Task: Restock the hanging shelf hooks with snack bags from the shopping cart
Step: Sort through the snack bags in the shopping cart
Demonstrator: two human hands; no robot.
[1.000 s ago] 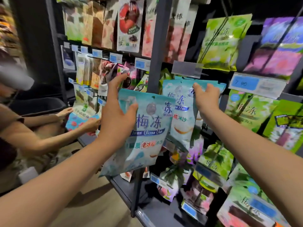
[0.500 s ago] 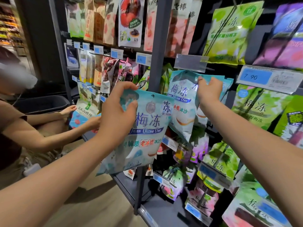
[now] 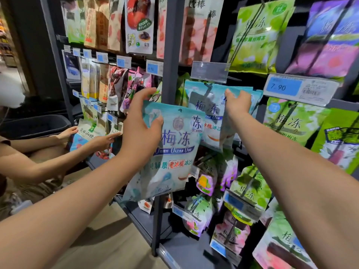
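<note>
My left hand (image 3: pixel 142 125) grips a light blue snack bag (image 3: pixel 172 152) by its upper left corner, holding it upright in front of the shelf post. Its hang hole at the top is free of any hook. Just behind and to the right, several matching light blue bags (image 3: pixel 206 111) hang on a hook under a clear label holder (image 3: pixel 209 71). My right hand (image 3: pixel 238 102) pinches the top of those hanging bags. The hook itself is mostly hidden by the bags and the holder.
Green bags (image 3: pixel 260 35) and purple bags (image 3: pixel 330 39) hang at upper right, with a 7.90 price tag (image 3: pixel 299 89) below them. A grey shelf post (image 3: pixel 171 45) stands just behind the held bag. At left another person's hands (image 3: pixel 104 139) hold a bag beside a dark bin (image 3: pixel 35 126).
My left hand has brought the blue bag slightly rightward and nearer the hanging bags. My right hand stays on the top of the hanging bags.
</note>
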